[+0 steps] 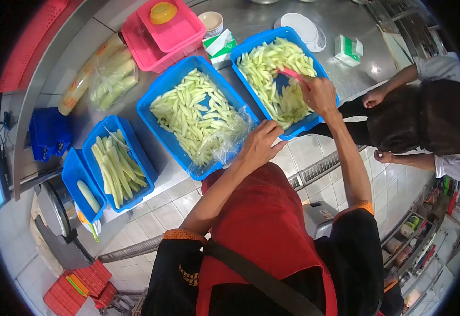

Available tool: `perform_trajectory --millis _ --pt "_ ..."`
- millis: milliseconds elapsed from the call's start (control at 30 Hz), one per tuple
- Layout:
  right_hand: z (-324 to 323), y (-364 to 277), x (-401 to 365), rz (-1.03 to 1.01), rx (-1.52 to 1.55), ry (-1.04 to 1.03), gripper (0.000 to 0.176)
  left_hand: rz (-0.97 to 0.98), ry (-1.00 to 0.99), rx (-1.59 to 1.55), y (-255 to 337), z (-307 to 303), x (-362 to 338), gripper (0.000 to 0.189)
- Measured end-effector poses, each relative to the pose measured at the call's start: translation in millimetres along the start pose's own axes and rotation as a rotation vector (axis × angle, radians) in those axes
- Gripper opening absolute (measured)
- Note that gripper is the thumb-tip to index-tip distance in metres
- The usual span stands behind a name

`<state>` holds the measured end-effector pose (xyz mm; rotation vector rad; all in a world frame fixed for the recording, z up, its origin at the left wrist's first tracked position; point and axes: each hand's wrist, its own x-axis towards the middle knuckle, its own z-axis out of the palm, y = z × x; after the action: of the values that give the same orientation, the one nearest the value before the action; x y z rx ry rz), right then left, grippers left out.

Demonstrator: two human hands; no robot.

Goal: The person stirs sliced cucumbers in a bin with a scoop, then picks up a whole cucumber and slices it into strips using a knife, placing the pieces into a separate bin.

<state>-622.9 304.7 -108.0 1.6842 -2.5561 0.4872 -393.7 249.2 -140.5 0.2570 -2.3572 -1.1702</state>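
Note:
My right hand (322, 96) is closed around the handle of a pink utensil (291, 73), its far end among pale green vegetable slices (256, 63) in the right blue tub (329, 70). Whether it is a spoon or a spatula is hidden. At that tub's near left corner, my left hand (261, 141) grips the rim, thumb apart from the fingers. Just left of this hand stands a second blue tub (159, 150) holding similar slices (190, 113). Crumpled clear plastic wrap (229, 137) lies over its near right corner.
Long cut vegetable strips (115, 166) fill a smaller blue bin (148, 174) at left. Bagged whole vegetables (113, 87), pink bins (180, 31), a white scale (305, 32) and a tissue box (348, 50) stand farther back. Another person's hand (375, 98) is at right.

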Motion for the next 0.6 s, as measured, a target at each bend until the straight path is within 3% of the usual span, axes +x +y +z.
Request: perform_trajectory --millis 100,167,233,367,433,500,533,600 --pt "10 -10 -1 0.069 0.115 0.135 0.011 -0.009 -0.015 0.005 -1 0 -1 0.026" --pt "1 -22 -12 0.026 0.083 -0.084 0.015 -0.008 -0.020 0.011 -1 -2 0 0.026" --pt "-27 -19 -7 -0.076 0.102 -0.145 0.017 0.013 0.010 0.018 0 -2 -1 0.025" --pt "-58 -17 48 0.131 -0.139 0.041 0.013 -0.037 -0.030 0.025 2 -2 -2 0.024" --pt "-11 2 70 0.216 -0.179 0.118 0.015 -0.034 -0.039 0.019 1 -1 -4 0.024" --pt "53 31 75 0.055 -0.182 0.126 0.018 -0.030 -0.032 0.023 -1 -1 -2 0.023" --pt "46 20 71 0.048 -0.180 0.130 0.018 -0.034 -0.035 0.031 0 0 -2 0.023" --pt "22 0 46 -0.062 -0.104 -0.072 0.021 -0.053 -0.052 0.032 1 -1 -1 0.023"
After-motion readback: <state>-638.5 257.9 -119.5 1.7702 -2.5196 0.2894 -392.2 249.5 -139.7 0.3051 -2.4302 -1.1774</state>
